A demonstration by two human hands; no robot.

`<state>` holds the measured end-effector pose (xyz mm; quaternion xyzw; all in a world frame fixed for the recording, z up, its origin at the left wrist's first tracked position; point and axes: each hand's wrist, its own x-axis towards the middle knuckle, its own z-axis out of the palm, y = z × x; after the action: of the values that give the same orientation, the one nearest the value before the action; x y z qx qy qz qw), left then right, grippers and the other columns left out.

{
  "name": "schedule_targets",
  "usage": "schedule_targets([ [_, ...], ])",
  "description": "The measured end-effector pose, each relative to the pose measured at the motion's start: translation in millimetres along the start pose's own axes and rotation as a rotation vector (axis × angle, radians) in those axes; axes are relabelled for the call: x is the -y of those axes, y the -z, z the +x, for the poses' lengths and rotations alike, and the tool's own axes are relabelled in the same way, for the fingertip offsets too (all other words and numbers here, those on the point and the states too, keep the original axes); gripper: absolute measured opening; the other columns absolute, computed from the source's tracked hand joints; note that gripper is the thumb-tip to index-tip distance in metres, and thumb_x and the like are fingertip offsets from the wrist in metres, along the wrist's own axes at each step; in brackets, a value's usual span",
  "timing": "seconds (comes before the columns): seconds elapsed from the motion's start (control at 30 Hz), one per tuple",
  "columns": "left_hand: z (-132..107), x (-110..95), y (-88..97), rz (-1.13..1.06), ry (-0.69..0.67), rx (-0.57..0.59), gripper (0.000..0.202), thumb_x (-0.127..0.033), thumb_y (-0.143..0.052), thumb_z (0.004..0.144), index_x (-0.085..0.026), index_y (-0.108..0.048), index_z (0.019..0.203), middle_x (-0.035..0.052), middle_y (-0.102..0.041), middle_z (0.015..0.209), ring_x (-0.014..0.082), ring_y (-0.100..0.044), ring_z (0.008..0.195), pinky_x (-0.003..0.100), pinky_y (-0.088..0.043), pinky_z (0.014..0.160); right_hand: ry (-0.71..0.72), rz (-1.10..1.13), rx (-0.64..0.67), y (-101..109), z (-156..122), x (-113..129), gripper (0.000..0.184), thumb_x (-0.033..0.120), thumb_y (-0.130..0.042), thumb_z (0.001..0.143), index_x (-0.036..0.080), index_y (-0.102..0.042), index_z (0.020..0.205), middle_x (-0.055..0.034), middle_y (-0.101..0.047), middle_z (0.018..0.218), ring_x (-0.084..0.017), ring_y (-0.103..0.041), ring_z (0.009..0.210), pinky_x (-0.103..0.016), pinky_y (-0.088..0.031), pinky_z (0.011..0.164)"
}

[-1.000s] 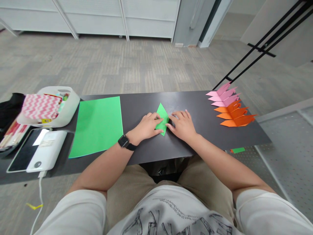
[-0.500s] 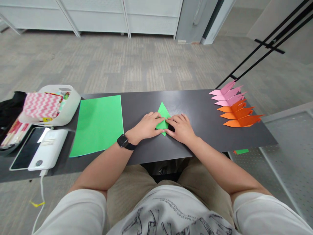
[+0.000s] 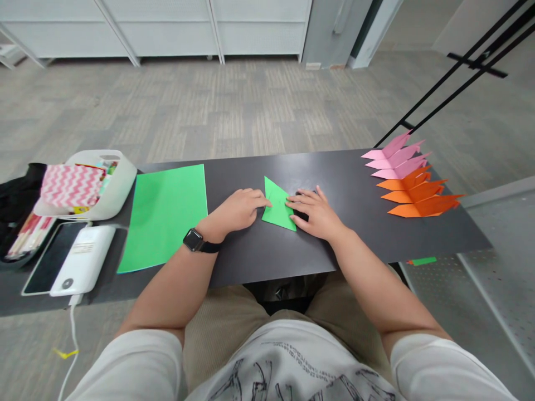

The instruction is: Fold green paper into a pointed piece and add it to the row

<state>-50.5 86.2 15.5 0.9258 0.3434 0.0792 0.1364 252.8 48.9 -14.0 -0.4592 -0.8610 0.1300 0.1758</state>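
Observation:
A small folded piece of green paper point(image 3: 278, 207) lies flat on the dark table point(image 3: 251, 250), showing a roughly triangular outline. My left hand point(image 3: 238, 210), with a black watch on its wrist, rests at the paper's left side. Its index fingertip touches the paper while the thumb stays apart from it. On the opposite side my right hand point(image 3: 315, 213) lies with fingers spread, the fingertips on the paper's right edge. Neither hand grips the paper.
Large green sheets point(image 3: 167, 214) lie left of my hands. Beyond them are a white basket point(image 3: 125, 184), a phone point(image 3: 45, 262) and a white power bank point(image 3: 83, 259) with a cable. Pink folded papers point(image 3: 395, 156) and orange folded papers point(image 3: 422, 197) stand in a row at the right.
The folded green paper has turned from an upright diamond to a triangular outline. My hands have moved apart, and the left one no longer covers the paper's lower part.

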Motion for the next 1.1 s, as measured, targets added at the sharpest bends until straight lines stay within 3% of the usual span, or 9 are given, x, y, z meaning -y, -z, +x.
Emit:
schedule_targets([
  [0.1, 2.3, -0.3, -3.0, 0.013, -0.045, -0.023, 0.04, -0.016, -0.053, 0.102, -0.029, -0.077, 0.131, 0.0071, -0.072, 0.123, 0.0254, -0.067, 0.112, 0.041, -0.05, 0.099, -0.013, 0.025, 0.001, -0.6, 1.7, -6.3, 0.041, 0.03, -0.063, 0.102, 0.035, -0.075, 0.141, -0.0035, -0.071, 0.151, -0.035, -0.051, 0.154, -0.078, -0.016, 0.131],
  [0.27, 5.7, -7.1, -7.4, 0.023, -0.117, -0.064, 0.023, -0.026, -0.066, 0.104, -0.029, -0.081, 0.121, 0.0067, -0.073, 0.118, 0.0241, -0.068, 0.108, 0.039, -0.05, 0.097, -0.023, 0.062, -0.007, -1.2, 6.4, -16.9, 0.051, 0.016, -0.058, 0.097, 0.038, -0.076, 0.139, -0.0008, -0.071, 0.152, -0.035, -0.051, 0.154, -0.081, -0.018, 0.129],
  [0.63, 14.7, -22.7, -17.1, 0.155, -0.311, -0.159, 0.019, -0.034, -0.065, 0.108, -0.029, -0.083, 0.105, 0.0045, -0.076, 0.114, 0.0227, -0.065, 0.103, 0.039, -0.047, 0.092, -0.005, 0.095, -0.023, -6.6, 14.3, -31.0, 0.062, 0.004, -0.054, 0.091, 0.042, -0.08, 0.132, 0.0012, -0.074, 0.146, -0.031, -0.059, 0.143, -0.078, -0.027, 0.127],
  [0.93, 15.7, -25.7, -23.1, 0.128, -0.312, -0.187, 0.026, -0.032, -0.057, 0.111, -0.027, -0.083, 0.106, 0.0057, -0.077, 0.109, 0.0219, -0.066, 0.1, 0.038, -0.049, 0.091, 0.002, 0.08, -0.025, -5.6, 14.0, -30.0, 0.057, 0.008, -0.054, 0.092, 0.04, -0.081, 0.131, -0.0003, -0.075, 0.145, -0.032, -0.06, 0.142, -0.078, -0.027, 0.127],
  [1.1, 18.9, -27.9, -25.3, 0.088, -0.302, -0.182, 0.027, -0.028, -0.054, 0.111, -0.024, -0.081, 0.105, 0.0063, -0.077, 0.11, 0.0227, -0.067, 0.101, 0.039, -0.05, 0.095, 0.014, 0.079, -0.012, -1.9, 14.0, -27.5, 0.05, 0.017, -0.061, 0.094, 0.04, -0.08, 0.133, -0.0011, -0.075, 0.145, -0.034, -0.059, 0.142, -0.079, -0.027, 0.126],
])
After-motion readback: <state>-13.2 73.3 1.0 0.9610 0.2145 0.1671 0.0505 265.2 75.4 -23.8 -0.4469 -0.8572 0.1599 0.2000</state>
